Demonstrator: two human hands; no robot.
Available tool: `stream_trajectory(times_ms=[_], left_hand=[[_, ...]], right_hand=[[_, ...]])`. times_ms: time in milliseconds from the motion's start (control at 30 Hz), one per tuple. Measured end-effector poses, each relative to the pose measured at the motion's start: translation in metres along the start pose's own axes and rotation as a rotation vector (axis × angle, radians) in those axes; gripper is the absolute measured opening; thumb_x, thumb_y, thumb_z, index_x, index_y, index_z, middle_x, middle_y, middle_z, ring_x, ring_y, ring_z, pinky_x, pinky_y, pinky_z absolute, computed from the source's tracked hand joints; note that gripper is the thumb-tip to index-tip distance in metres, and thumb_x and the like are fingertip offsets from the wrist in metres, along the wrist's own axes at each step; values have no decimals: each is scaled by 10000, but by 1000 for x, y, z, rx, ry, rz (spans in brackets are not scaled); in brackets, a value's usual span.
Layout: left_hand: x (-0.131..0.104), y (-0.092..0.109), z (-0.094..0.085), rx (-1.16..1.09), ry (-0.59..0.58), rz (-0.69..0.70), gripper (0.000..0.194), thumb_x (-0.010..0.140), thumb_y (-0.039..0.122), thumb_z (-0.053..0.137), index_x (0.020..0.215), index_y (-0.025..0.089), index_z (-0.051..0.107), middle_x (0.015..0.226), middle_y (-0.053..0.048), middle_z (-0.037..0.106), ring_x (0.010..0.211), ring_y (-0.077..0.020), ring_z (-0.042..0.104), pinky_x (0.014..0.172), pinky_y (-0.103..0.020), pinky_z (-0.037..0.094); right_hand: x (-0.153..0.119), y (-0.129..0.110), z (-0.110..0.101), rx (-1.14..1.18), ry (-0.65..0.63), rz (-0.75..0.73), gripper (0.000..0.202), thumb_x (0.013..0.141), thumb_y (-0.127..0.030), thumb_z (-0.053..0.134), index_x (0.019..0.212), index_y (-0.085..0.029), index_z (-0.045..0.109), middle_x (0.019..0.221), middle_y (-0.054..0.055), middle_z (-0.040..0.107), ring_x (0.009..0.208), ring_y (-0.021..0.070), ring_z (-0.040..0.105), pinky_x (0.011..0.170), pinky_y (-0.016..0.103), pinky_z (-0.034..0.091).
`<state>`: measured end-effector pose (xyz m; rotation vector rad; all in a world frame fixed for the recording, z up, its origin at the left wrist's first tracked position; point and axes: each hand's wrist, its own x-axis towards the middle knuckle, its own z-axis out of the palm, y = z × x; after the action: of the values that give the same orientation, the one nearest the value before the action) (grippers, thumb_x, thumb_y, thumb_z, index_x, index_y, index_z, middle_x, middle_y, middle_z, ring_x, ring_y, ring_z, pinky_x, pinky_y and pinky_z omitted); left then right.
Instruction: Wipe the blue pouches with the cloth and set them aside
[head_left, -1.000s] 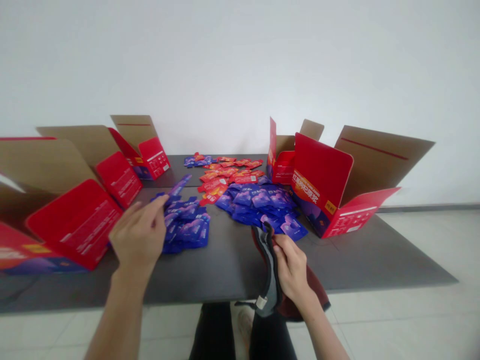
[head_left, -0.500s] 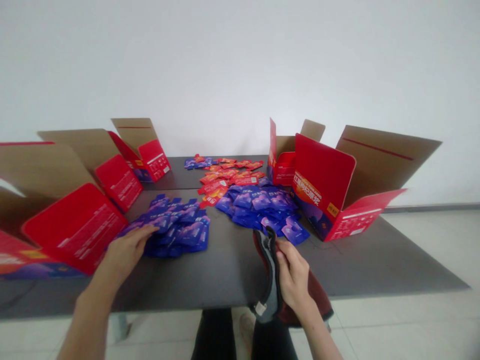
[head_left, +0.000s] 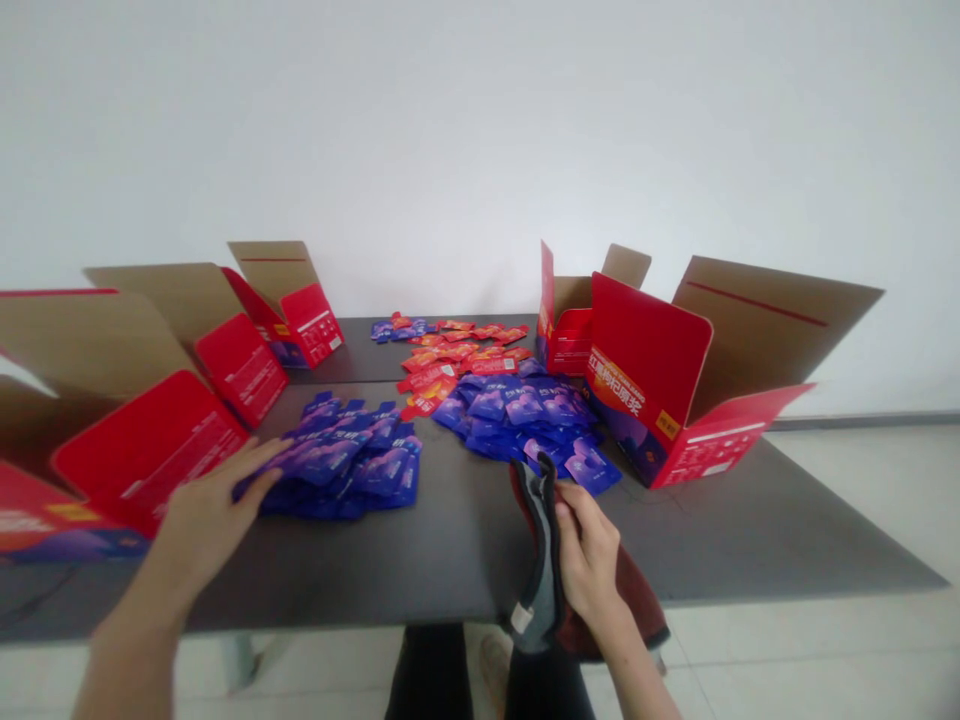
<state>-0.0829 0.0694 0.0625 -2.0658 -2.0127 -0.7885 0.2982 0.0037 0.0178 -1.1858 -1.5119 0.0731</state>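
Note:
At the left end of a pile of purple-blue sachets point(head_left: 352, 460) is my left hand point(head_left: 214, 500), its fingers stretched out and its thumb apart. The fingertips reach the pile's edge; whether they press on it is hard to see. My right hand point(head_left: 589, 545) is closed around a folded cloth point(head_left: 540, 570), brown on one side and grey on the other, with dark edging and a white label. The cloth hangs over the table's front edge. Beyond it lies a second heap of purple-blue sachets point(head_left: 517, 410).
Red-orange sachets point(head_left: 457, 355) and a few blue ones point(head_left: 401, 328) lie farther back on the dark table point(head_left: 450, 540). Open red cartons with raised flaps stand on the left point(head_left: 150, 450) and right point(head_left: 645, 370). A white wall point(head_left: 480, 150) rises behind.
My left hand has drawn back leftward from over the sachet pile to its left edge. My right hand still holds the cloth in nearly the same place.

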Motion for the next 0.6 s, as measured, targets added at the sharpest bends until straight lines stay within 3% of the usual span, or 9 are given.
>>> stream_trajectory(times_ms=[133,200,300,433,533,600], left_hand=[[20,3,10,12,-244,41,459,760,461,378,1068,229,625,1076,-28,643,1010,-250,585,878,-364,454],[25,6,20,13,-296,69,414,756,417,378,1021,247,647,993,-17,676,954,-242,611,836,-346,476],[21,16,27,36,-243,72,417,776,405,362,1076,271,618,1063,-12,649,970,-247,601,850,-365,463],[25,39,11,116,-116,75,442,830,402,300,1096,228,608,1145,-34,606,1045,-250,556,902,-384,420],[59,59,-1,155,-105,88,438,859,404,289,1104,219,601,1135,-51,610,1010,-253,567,864,-376,431],[97,72,5,179,-140,110,394,863,390,324,1097,237,602,1060,-50,644,965,-255,582,854,-383,425]], right_hand=[[0,-1,0,6,-16,12,154,872,-202,405,881,-201,558,840,33,626,780,144,596,677,237,460],[-1,-1,0,11,-9,14,156,870,-201,404,884,-200,559,833,35,628,779,148,598,679,242,464],[-2,0,0,12,7,11,158,866,-194,403,884,-199,561,842,38,630,785,151,599,681,242,468],[-2,0,-1,10,14,3,154,864,-182,404,890,-202,554,845,34,626,773,140,590,678,233,467],[-3,-1,-3,4,19,-2,155,870,-191,398,888,-204,551,835,34,622,770,141,590,671,236,471],[-3,-2,-4,5,11,-7,164,874,-197,392,890,-202,555,837,38,624,777,143,596,675,242,478]])
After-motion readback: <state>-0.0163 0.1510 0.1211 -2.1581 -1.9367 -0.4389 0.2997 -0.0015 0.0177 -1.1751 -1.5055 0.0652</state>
